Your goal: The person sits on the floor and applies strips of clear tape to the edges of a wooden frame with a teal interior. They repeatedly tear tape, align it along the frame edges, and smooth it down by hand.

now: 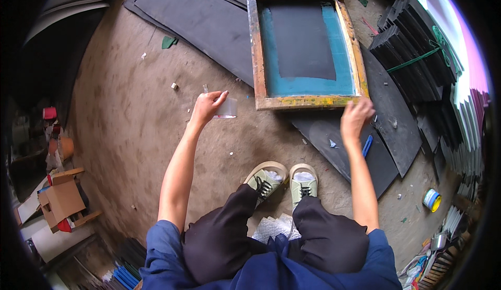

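Observation:
My left hand (209, 105) is closed on a clear tape roll (226, 108), its see-through side sticking out to the right of the fingers above the floor. My right hand (356, 117) is at the lower right corner of a wooden screen-printing frame (308, 103); its fingers are bent and partly blurred, so whether they grip anything is unclear. Inside the paint-stained wood stretches teal mesh (308, 87) around a dark rectangular area (301, 39). The frame rests on black sheets (195, 29). A blue utility knife (368, 146) lies beside my right wrist.
Stacks of black sheets (412, 50), tied with green string, stand at the right. A yellow-and-blue tape roll (432, 200) sits below them. Cardboard boxes (62, 201) are at the left. Bubble wrap (271, 228) lies between my feet, and small scraps dot the brown floor (125, 133).

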Tool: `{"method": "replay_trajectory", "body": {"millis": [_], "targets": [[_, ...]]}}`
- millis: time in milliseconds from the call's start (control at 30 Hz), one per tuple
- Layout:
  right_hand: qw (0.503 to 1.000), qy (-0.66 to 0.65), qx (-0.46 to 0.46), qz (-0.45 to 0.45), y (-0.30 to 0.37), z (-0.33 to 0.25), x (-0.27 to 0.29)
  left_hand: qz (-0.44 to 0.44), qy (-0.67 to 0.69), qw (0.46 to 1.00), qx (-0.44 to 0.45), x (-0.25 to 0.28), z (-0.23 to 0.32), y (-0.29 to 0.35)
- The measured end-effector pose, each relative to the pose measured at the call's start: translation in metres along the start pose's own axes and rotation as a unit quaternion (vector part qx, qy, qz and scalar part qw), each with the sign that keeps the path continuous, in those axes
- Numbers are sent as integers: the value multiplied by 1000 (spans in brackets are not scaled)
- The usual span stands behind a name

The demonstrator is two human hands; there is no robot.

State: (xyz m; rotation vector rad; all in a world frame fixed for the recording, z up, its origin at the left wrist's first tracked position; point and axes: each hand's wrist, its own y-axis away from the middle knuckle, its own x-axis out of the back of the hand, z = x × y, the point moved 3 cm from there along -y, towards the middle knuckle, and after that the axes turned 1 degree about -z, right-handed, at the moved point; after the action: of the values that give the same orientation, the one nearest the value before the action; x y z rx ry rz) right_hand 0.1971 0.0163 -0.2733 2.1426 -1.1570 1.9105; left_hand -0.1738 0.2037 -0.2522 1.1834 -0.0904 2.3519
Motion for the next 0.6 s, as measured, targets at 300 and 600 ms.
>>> {"method": "replay_trajectory", "body": {"millis": [300,600], "targets": [[929,-52,315,-188,74,-159,-33,-12,-22,1000,-5,-23,-17,-4],[923,-67,313,-212,69,-169,-38,-2,-52,996,-66,-39,-16,-13]]}}
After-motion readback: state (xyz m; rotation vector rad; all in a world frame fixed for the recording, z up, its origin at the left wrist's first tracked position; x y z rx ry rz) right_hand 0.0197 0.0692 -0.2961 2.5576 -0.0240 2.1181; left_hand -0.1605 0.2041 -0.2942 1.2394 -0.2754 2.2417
